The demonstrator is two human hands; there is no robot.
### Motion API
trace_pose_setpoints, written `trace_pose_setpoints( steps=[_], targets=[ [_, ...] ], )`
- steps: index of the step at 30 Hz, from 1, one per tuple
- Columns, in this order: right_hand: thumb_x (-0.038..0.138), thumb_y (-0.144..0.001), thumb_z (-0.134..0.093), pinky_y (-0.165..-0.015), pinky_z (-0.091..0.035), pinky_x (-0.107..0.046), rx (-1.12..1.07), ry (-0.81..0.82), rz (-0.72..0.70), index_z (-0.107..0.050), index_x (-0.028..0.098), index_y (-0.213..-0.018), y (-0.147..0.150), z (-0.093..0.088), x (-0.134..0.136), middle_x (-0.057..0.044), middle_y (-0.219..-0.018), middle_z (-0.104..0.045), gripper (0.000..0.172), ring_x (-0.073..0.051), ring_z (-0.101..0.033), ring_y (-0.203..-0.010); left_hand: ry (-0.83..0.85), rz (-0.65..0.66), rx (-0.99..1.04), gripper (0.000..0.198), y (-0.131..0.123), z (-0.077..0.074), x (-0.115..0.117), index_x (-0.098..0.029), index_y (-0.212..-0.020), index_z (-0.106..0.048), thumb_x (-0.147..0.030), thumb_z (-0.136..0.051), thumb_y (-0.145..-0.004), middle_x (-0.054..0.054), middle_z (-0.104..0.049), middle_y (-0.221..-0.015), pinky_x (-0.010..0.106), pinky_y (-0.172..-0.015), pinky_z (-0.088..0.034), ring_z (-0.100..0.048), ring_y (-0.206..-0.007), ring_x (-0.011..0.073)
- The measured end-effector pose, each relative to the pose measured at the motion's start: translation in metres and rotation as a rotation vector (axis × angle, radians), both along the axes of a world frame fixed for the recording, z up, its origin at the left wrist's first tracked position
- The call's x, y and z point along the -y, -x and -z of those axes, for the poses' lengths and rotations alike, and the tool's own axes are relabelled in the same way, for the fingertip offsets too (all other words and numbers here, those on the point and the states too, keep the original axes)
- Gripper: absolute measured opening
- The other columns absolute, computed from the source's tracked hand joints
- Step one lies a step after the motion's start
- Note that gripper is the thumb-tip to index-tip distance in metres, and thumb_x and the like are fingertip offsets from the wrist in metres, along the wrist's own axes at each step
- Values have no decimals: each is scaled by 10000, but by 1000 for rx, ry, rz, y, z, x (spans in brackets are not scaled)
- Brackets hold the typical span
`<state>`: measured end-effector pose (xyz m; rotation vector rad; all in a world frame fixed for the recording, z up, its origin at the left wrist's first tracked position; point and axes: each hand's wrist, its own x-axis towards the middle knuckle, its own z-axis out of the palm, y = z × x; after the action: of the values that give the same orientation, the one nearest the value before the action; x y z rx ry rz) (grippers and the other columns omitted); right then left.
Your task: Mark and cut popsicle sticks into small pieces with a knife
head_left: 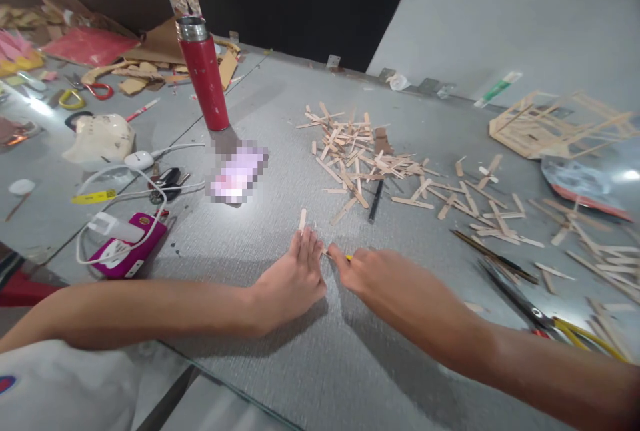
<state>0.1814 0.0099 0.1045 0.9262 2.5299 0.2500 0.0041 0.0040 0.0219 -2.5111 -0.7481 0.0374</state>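
Observation:
My left hand (295, 271) presses down on the grey table with its fingers together, holding a wooden craft stick (303, 219) whose rounded end sticks out beyond the fingertips. Close to its right, my right hand (373, 277) is closed around a slim tool with a yellow part (349, 257). Its index finger points toward the left fingers. Most of this tool is hidden in the grip, so its kind is unclear. Beyond both hands lies a loose pile of craft sticks (355, 157), with a black pen-like rod (376, 201) at its near edge.
A red bottle (205, 77), lit phone (240, 174) and purple power bank (133, 244) with a white cable stand left. Scissors with yellow handles (540, 314), tweezers (495, 256) and a wooden stick frame (555, 124) lie right. The table's glass edge (235, 391) runs nearby.

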Motion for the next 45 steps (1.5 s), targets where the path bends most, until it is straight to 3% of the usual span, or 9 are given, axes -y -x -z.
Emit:
trace_pose_setpoints(
  steps=[14, 19, 25, 28, 31, 34, 40, 45],
  targets=[
    [-83, -829, -496, -484, -384, -270, 46, 4, 95, -660, 93, -1264, -2, -2, 5, -43, -685, -703, 497, -166, -662, -555, -7, 0, 54, 461, 3, 2, -1, -13, -1326, -669, -259, -538, -959, 254, -646, -1356, 495, -1086, -434, -613, -1299, 364],
    [-57, -839, -522, -464, -392, -273, 20, 2, 134, -608, 137, -1365, -15, 9, 1, -49, -759, -725, 567, -169, -689, -571, 104, -4, 153, 462, 9, 2, -5, 38, -1347, -614, -194, -533, -956, 277, -620, -1380, 448, -1105, -423, -594, -1325, 336],
    [-63, -824, -553, -514, -405, -257, -11, -204, 146, -536, 193, -1482, -32, 22, 14, -35, -827, -714, 707, -147, -683, -621, 347, -78, 478, 362, 13, -10, -23, -40, -1330, -598, -149, -537, -991, 215, -652, -1357, 406, -1027, -492, -610, -1301, 301],
    [-69, -808, -557, -579, -417, -279, -66, -348, 108, -519, 202, -1506, -33, 19, 27, -23, -808, -673, 749, -163, -649, -664, 614, -214, 801, 332, 12, -24, -30, -100, -1309, -621, -265, -539, -1032, 135, -760, -1084, 334, -821, -557, -734, -926, 216],
    [-79, -806, -539, -614, -415, -305, -104, -464, 68, -540, 184, -1494, -33, 11, 38, -26, -786, -639, 738, -182, -615, -672, 905, -279, 1028, 292, 12, -42, -33, -147, -1173, -717, -344, -565, -1021, 50, -766, -859, 249, -643, -503, -645, -619, 130],
    [-94, -810, -519, -622, -411, -324, -123, -555, 71, -557, 141, -1477, -32, 1, 44, -33, -779, -625, 708, -190, -592, -661, 1088, -294, 1066, 280, 14, -59, -33, -154, -907, -758, -303, -545, -1013, 10, -715, -707, 213, -581, -422, -562, -561, 99],
    [-96, -846, -457, -651, -437, -348, -207, -677, 72, -580, 61, -1416, -33, -20, 54, -46, -791, -666, 604, -202, -602, -684, 1383, -323, 1209, 299, 19, -84, -28, -137, -868, -719, -360, -568, -997, 25, -697, -730, 207, -570, -439, -582, -596, 103],
    [-5, -949, -481, -755, -471, -355, -441, -656, 68, -568, 65, -1381, -41, -26, 58, -66, -894, -724, 446, -200, -666, -760, 1566, -309, 1255, 336, 22, -100, -23, -135, -786, -670, -373, -564, -999, 7, -658, -649, 183, -505, -398, -524, -516, 73]
  ],
)
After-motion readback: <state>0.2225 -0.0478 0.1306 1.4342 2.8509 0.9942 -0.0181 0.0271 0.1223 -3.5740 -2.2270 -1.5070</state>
